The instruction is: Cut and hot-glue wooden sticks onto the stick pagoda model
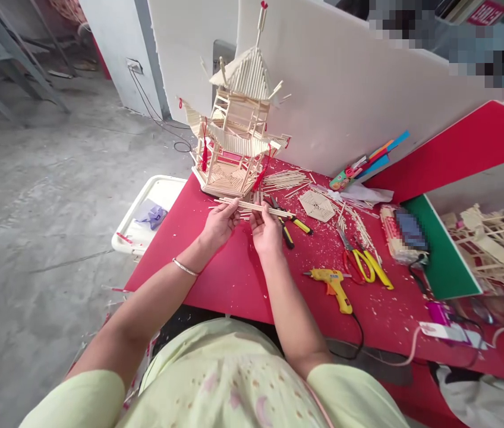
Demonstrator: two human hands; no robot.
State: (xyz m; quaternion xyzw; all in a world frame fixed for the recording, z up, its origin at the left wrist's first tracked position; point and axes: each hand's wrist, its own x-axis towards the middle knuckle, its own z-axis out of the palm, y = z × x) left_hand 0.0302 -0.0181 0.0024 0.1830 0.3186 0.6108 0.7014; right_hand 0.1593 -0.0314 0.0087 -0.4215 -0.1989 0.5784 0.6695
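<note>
On the far left, a white, round-cornered plastic stand (pixel 169 185) beside the worktop carries a crumpled purple piece (pixel 153 217). Next comes the red worktop (pixel 234 279), speckled with pale scraps. A tiered pagoda model of pale wooden sticks (pixel 243 145), hung with red tassels, stands upright near its far edge. Just in front of it, the person's left hand (pixel 223 222), with a silvery bracelet (pixel 185 267) at the wrist, pinches one side of a small bundle of thin pale wooden sticks (pixel 246 205) between thumb and fingers. The bundle lies crosswise above the worktop, between the two hands; how many sticks it has is hard to tell. The right hand (pixel 266 230) grips it farther right, fingers curled narrow around it.

Beside the right hand lie pliers with yellow-and-black handles (pixel 302 225), and beyond them a spread of loose pale sticks (pixel 288 180). Farther right are a flat hexagonal panel of sticks (pixel 317 205), a yellow hot-glue gun (pixel 330 276) with a dark cord, and a green tube holding coloured strips (pixel 339 179). Next come red- and yellow-handled metal tools (pixel 381 272), then a green upright board (pixel 450 261). At the right edge sits another pale stick structure (pixel 497 232).
</note>
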